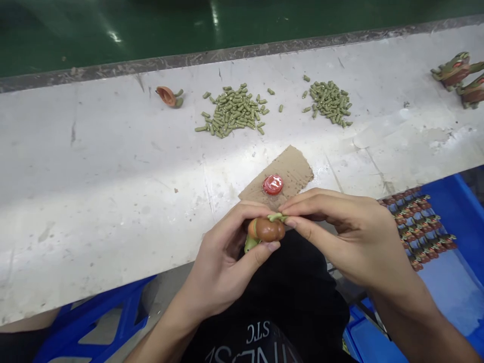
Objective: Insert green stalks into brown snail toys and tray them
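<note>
My left hand (230, 257) is closed around a small brown and green figure (267, 230), its thumb along the lower side. At the figure's upper edge, my right hand (340, 227) pinches a small light green piece (277, 217) between thumb and fingers. The piece touches the figure or lies right against it. Just beyond my hands, a red glossy round cap (273, 185) rests on a torn piece of cardboard (295, 166).
Two piles of small green pieces (234, 111) (330, 102) lie on the white table (113, 201). An orange-brown part (166, 96) is left of them. Figures (454, 70) stand far right. Below right, a blue bin (463, 212) holds rows of figures; a blue stool (98, 322) is lower left.
</note>
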The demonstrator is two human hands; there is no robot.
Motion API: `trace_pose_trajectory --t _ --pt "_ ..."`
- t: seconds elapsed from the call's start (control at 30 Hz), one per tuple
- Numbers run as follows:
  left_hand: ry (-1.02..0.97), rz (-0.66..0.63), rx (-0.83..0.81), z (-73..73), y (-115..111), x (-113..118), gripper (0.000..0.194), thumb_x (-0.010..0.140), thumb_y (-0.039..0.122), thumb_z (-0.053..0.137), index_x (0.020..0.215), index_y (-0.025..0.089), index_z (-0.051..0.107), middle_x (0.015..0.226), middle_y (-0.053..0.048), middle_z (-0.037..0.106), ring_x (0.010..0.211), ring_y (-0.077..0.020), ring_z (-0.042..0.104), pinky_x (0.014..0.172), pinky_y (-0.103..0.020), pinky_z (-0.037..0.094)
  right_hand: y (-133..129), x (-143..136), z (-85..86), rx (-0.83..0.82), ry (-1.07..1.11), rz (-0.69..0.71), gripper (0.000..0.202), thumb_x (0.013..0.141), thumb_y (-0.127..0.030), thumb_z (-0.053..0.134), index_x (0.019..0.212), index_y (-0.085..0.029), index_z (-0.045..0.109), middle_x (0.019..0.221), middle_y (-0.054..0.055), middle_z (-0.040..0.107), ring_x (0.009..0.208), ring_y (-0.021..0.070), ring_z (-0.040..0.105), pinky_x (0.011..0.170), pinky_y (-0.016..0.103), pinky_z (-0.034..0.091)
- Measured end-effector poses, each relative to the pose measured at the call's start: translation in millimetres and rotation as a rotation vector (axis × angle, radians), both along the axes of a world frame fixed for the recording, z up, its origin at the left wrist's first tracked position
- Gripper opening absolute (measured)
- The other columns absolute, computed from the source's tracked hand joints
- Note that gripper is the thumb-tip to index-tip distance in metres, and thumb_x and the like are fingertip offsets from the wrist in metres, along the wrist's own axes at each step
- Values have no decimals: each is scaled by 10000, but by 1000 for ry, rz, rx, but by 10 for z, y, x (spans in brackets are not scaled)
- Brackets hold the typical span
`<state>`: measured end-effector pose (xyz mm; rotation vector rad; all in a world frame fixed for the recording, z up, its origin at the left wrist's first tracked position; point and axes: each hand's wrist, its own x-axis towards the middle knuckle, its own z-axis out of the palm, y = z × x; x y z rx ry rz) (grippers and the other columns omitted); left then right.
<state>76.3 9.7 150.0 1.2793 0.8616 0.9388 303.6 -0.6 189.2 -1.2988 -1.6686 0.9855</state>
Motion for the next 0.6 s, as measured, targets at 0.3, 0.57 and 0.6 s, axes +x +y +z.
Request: trace_pose_trajectory --t 0.3,0.57,0.6 --pt "93 -31 128 -23 -61 -25 324 1054 117 821 1305 321 796 1183 1 774 1069 -131 740 969 -176 623 -52 33 15 52 -1 107 135 1104 -39 775 1120 -156 842 1128 25 877 1082 107 834 1028 166 634" --pt "290 -72 -260 239 -241 125 139 1045 459 878 1133 362 830 928 43 845 851 -178 822 772 -179 687 -441 270 -18 245 -233 -127 321 1069 -128 814 1388 -158 793 1424 128 798 1287 207 776 1107 318 652" --pt "315 -91 -315 216 -265 169 202 1037 526 879 1113 346 827 929 35 849 855 -195 825 788 -205 704 -513 324 -10 295 -371 -80 389 1071 -132 799 1457 -173 771 1510 139 763 1350 233 739 1146 366 630"
